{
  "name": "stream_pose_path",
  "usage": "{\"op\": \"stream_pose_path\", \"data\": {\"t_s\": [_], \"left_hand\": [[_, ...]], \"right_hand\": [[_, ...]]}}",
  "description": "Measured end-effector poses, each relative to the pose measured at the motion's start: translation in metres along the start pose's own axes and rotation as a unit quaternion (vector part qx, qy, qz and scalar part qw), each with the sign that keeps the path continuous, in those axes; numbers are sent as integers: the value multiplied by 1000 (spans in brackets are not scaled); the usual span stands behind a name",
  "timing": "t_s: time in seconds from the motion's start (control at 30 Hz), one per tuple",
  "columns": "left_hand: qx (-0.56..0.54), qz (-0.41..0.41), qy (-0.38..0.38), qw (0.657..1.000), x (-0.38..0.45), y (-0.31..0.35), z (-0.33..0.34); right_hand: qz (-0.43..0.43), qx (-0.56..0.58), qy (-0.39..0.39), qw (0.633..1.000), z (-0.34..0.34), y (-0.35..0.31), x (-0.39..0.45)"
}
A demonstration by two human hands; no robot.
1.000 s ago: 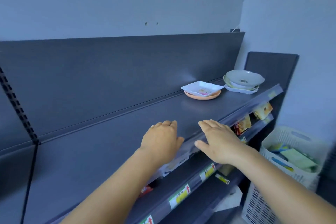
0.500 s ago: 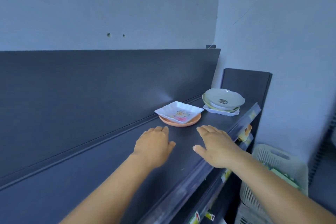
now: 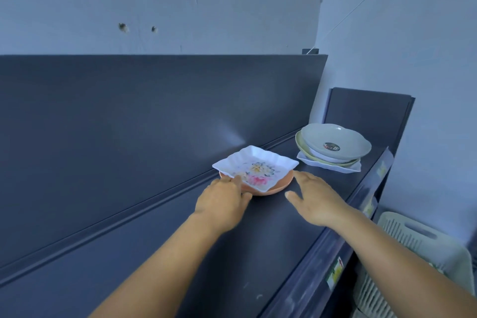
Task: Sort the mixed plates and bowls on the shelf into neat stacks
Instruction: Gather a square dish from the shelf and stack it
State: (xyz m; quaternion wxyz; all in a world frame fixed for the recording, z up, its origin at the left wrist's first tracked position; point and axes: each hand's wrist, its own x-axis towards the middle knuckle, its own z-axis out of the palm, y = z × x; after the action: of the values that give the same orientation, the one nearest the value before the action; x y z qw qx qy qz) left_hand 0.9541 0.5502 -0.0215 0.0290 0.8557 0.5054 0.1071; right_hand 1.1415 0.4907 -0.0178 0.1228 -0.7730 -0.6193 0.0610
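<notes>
Square dish: I see a white square dish (image 3: 255,168) with a scalloped rim and a flower print, sitting on top of an orange round plate (image 3: 277,184) in the middle of the dark shelf (image 3: 258,253).
Orange plate: it lies flat on the shelf, and only its near and right edge shows from under the square dish.
Left hand: my left hand (image 3: 223,202) is at the near left corner of the square dish, palm down, with its fingertips touching the dish rim. The fingers look bent over the edge, but I cannot tell whether they actually grip it.
Right hand: my right hand (image 3: 313,200) is flat and spread, fingers straight, with the fingertips just beside the right edge of the orange plate. It holds nothing, and I cannot tell whether it touches the plate.
Hands together: they are apart, one on each side of the two stacked pieces.
Far stack: further right along the shelf, near its end, a grey round bowl (image 3: 335,143) with a dark sticker inside sits tilted on a pale yellow-green bowl (image 3: 300,144), and both rest on a white square plate (image 3: 333,166).
Shelf front: price labels (image 3: 335,275) hang along the near edge.
Surroundings: a pale plastic basket (image 3: 418,248) stands low on the right, and a blue-grey wall (image 3: 180,0) rises behind the shelf.
</notes>
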Motion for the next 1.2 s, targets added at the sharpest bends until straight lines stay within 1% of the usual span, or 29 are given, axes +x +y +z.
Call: {"op": "stream_pose_path", "data": {"t_s": [0.13, 0.33, 0.43, 0.57, 0.63, 0.7, 0.77, 0.93, 1.0, 1.2], "left_hand": [[-8, -12, -1, 1000, 19, 3, 11], [8, -61, -5, 998, 33, 8, 16], [-9, -87, 20, 996, 33, 9, 18], [8, -125, 39, 991, 25, 14, 18], [-8, -152, 50, 987, 22, 16, 19], [-31, -192, 74, 978, 20, 16, 19], [-53, -236, 91, 966, 18, 12, 18], [-140, -328, 106, 928, 13, 4, 15], [-168, -335, 109, 921, 9, 4, 15], [-199, -340, 167, 904, -4, -2, 14]], "right_hand": [[2, 54, 1, 999, 7, 19, 40], [-4, 106, -12, 994, 11, 33, 78], [-18, 125, 14, 992, 13, 38, 86], [-24, 142, 30, 989, 20, 47, 92], [-37, 154, 46, 986, 22, 52, 92], [-48, 186, 51, 980, 21, 54, 89], [-58, 210, 38, 975, 20, 53, 84], [-65, 244, 5, 968, 22, 49, 82], [-57, 264, -11, 963, 24, 49, 85], [-20, 311, -56, 949, 21, 44, 92]]}}
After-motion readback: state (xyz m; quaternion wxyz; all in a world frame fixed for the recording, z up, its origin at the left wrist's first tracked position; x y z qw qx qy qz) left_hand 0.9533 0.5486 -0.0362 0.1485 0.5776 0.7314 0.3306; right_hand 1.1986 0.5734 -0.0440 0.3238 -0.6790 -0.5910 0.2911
